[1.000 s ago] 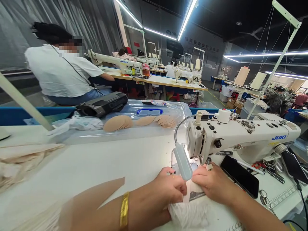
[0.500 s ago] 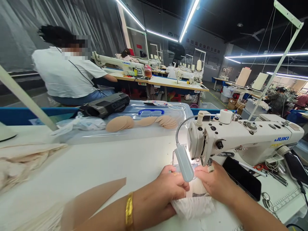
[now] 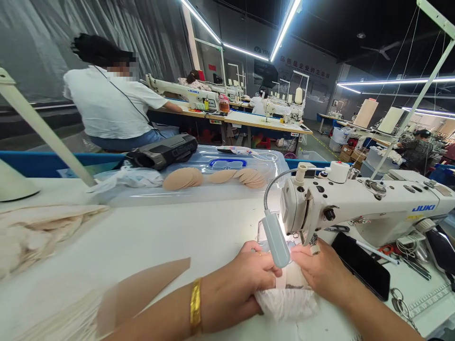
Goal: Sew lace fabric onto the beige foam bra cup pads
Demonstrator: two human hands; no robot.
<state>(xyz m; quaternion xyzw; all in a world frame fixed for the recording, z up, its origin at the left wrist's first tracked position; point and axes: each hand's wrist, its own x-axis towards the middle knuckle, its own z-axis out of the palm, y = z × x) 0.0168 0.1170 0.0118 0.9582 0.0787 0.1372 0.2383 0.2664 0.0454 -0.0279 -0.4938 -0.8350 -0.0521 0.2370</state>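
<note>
Under the head of a white sewing machine (image 3: 362, 203) lies a piece of white and beige fabric (image 3: 289, 303) with a gathered, frilly near edge. My left hand (image 3: 245, 279) grips its left side, fingers curled and pressing on the cloth. Close to the needle area, my right hand (image 3: 322, 265) holds the right side between thumb and fingers. A grey lamp (image 3: 276, 241) on a bendable neck hangs in front of the needle and hides it along with some fingertips. To the left of my left forearm lies a flat brown fabric piece (image 3: 142, 291).
Beige oval pads (image 3: 183, 178) sit on a clear plastic box (image 3: 149, 196) behind the table. Cream cloth (image 3: 39, 232) lies at the left. A black phone (image 3: 362, 265), scissors and tools are on the right. A co-worker (image 3: 110, 102) sits beyond the box.
The camera view has turned slightly left, so the surroundings sit a little further right. Both hands keep their hold on the fabric, with hardly any visible movement.
</note>
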